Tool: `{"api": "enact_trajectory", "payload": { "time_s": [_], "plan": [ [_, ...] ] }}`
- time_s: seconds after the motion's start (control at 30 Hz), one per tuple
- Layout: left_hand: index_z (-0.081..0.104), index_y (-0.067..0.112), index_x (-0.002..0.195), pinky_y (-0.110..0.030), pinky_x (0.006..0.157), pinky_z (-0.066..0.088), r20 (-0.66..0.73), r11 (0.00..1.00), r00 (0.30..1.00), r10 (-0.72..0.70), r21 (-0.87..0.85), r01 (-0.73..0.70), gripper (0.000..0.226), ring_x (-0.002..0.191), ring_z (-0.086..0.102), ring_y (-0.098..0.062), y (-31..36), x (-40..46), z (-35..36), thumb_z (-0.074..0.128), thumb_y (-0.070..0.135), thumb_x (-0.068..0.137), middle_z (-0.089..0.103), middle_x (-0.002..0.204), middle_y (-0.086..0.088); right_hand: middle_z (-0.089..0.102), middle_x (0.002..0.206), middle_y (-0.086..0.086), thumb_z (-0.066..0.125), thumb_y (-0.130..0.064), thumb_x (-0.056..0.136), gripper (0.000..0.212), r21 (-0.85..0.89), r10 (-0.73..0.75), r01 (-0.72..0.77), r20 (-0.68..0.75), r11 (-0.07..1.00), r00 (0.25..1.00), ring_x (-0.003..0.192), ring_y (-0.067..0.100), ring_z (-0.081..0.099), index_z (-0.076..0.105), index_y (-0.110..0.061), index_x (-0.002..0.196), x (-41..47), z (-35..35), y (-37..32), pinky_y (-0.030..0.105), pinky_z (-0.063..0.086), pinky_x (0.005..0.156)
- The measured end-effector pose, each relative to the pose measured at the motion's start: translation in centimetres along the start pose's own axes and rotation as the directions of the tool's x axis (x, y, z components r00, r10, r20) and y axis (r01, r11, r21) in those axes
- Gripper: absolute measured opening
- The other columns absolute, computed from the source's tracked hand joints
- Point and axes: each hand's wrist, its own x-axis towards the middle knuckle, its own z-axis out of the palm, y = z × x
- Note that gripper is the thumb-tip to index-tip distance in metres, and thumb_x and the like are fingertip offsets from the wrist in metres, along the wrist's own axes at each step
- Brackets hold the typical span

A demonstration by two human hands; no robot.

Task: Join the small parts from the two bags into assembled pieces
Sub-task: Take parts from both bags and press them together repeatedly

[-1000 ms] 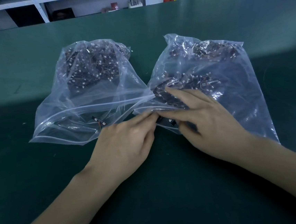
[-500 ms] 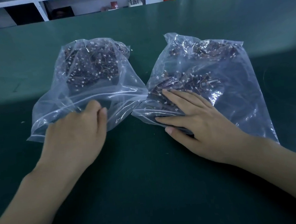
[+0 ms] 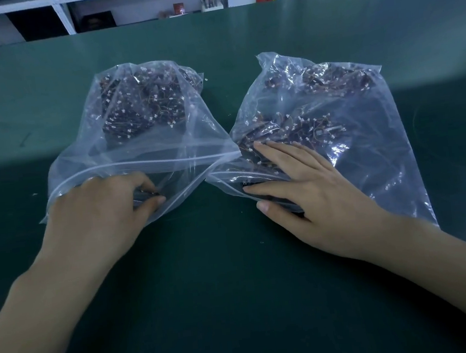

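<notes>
Evidently picking parts: left hand [image 3: 99,215] curls inside the left bag [image 3: 126,146], right hand [image 3: 309,186] lies flat-fingered on the right bag [image 3: 364,135]; next, pinch one piece each

You have two bags lying side by side on the table [image 3: 238,304], their near corners almost touching at the middle. The left bag [image 3: 149,144] lies with its mouth toward you and its heap of small parts [image 3: 139,105] piled at the far end. The right bag [image 3: 364,135] lies just right of it, its parts [image 3: 292,125] spread from the far end down to the mouth. Your left hand [image 3: 98,212] sits at the near edge of the left bag, fingers reaching into its mouth. Your right hand [image 3: 306,186] lies on the near left part of the right bag. Shelves [image 3: 62,10] stand beyond the table's far edge.
</notes>
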Motion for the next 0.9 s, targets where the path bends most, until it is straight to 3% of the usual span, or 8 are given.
{"api": "enact_trajectory", "payload": {
  "time_s": [0.1,0.23,0.33,0.47,0.57,0.67,0.8,0.9],
  "plan": [
    [0.063,0.040,0.075,-0.033,0.062,0.038,-0.097,0.999,0.994,0.044,-0.009,-0.045,0.027,0.069,0.057,-0.021,0.2,0.0,0.2,0.075,0.062,0.084,0.060,0.065,0.015,0.027,0.172,0.002,0.048,-0.045,0.107,0.040,0.013,-0.004,0.004,-0.009,1.000,1.000,0.161,0.017,0.020,0.068,-0.033,0.139,0.0,-0.1,-0.1,0.042,0.011,0.132],
    [0.071,0.031,0.075,-0.027,0.057,0.038,-0.321,0.973,0.929,0.185,-0.070,-0.219,0.027,0.052,0.052,-0.022,1.1,-0.5,-0.1,0.079,0.054,0.087,0.051,0.052,0.014,0.042,0.165,0.001,0.055,-0.036,0.106,0.032,0.110,-0.015,0.024,-0.080,0.994,0.997,0.156,0.019,0.032,0.074,-0.028,0.130,0.1,-0.3,-0.4,0.045,0.024,0.128],
    [0.069,0.025,0.072,-0.027,0.050,0.036,-0.464,0.935,0.849,0.252,-0.110,-0.337,0.040,0.051,0.049,-0.018,2.5,-1.0,-0.4,0.069,0.053,0.100,0.045,0.055,0.011,0.058,0.150,-0.001,0.058,-0.028,0.106,0.026,0.192,-0.032,0.063,-0.158,0.979,0.987,0.145,0.019,0.047,0.079,-0.022,0.119,0.2,-0.4,-0.6,0.043,0.035,0.121],
    [0.062,0.018,0.072,-0.031,0.048,0.040,-0.551,0.846,0.756,0.352,-0.159,-0.509,0.044,0.056,0.047,-0.016,4.6,-2.2,-0.7,0.061,0.043,0.108,0.051,0.072,0.011,0.070,0.130,-0.005,0.056,-0.028,0.109,0.027,0.260,-0.028,0.096,-0.251,0.961,0.968,0.129,0.014,0.059,0.079,-0.015,0.113,0.3,-0.6,-0.7,0.035,0.043,0.111],
    [0.060,0.016,0.081,-0.032,0.047,0.040,-0.483,0.785,0.752,0.449,-0.188,-0.590,0.045,0.059,0.050,-0.016,5.8,-3.2,-0.5,0.046,0.045,0.113,0.055,0.073,0.009,0.073,0.120,-0.009,0.049,-0.032,0.110,0.033,0.326,-0.034,0.130,-0.283,0.937,0.958,0.121,0.011,0.062,0.076,-0.014,0.118,0.2,-0.9,-0.8,0.030,0.044,0.106],
    [0.057,0.019,0.086,-0.027,0.048,0.033,-0.324,0.747,0.763,0.559,-0.202,-0.633,0.049,0.064,0.049,-0.012,6.7,-3.8,-0.1,0.034,0.053,0.112,0.056,0.073,0.012,0.073,0.110,-0.010,0.047,-0.036,0.109,0.036,0.357,-0.059,0.161,-0.281,0.920,0.958,0.109,0.013,0.065,0.075,-0.013,0.115,0.1,-1.0,-0.9,0.032,0.048,0.098],
    [0.047,0.027,0.085,-0.014,0.052,0.019,-0.240,0.705,0.743,0.625,-0.235,-0.669,0.033,0.067,0.030,-0.005,7.1,-3.9,0.4,0.047,0.052,0.107,0.035,0.072,0.019,0.073,0.087,0.000,0.054,-0.027,0.108,0.034,0.327,-0.145,0.229,-0.260,0.917,0.955,0.087,0.025,0.068,0.076,-0.006,0.092,0.3,-0.2,-0.9,0.041,0.051,0.085],
    [0.044,0.031,0.086,-0.009,0.055,0.018,-0.256,0.688,0.735,0.629,-0.258,-0.678,0.030,0.069,0.028,-0.002,7.2,-3.9,0.6,0.051,0.051,0.106,0.029,0.075,0.021,0.073,0.086,-0.001,0.055,-0.027,0.108,0.034,0.342,-0.176,0.256,-0.248,0.904,0.953,0.086,0.024,0.068,0.076,-0.008,0.090,0.3,-0.2,-0.7,0.040,0.051,0.084]
  ]
}}
